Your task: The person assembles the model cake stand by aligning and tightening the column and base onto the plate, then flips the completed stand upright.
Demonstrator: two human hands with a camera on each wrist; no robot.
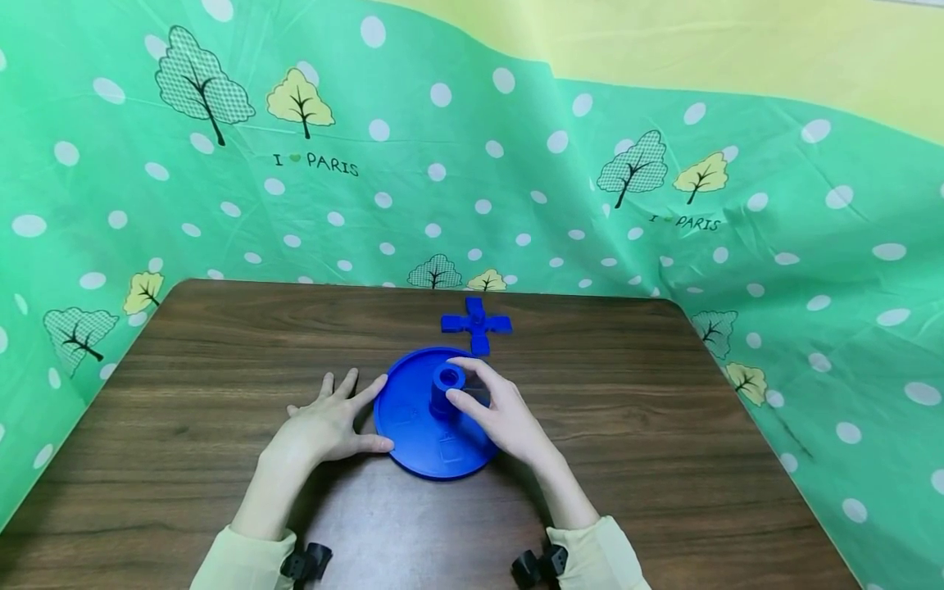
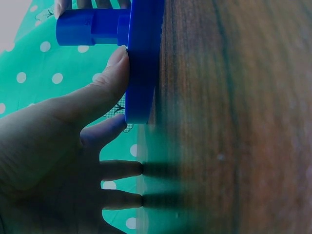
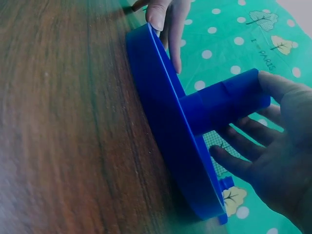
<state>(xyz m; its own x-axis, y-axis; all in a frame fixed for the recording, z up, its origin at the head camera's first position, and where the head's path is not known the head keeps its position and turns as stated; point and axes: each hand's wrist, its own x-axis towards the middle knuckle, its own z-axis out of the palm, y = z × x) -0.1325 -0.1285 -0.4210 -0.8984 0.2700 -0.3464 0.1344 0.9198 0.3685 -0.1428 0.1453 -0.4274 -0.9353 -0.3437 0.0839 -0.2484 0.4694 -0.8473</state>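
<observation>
A round blue plate with a raised rim lies flat on the wooden table. From its middle rises a short upright blue tube, hollow at the top. My right hand pinches the upper end of this tube between thumb and index finger, and the other fingers hang loosely beside it. On the plate's left side, my left hand has its fingers spread, with thumb and index finger touching the rim. Its remaining fingers reach out over the tabletop.
Just behind the plate lies a blue cross-shaped piece with flat arm ends. The dark wooden table ends at a green dotted cloth printed with trees. Black wrist cameras sit at both sleeves.
</observation>
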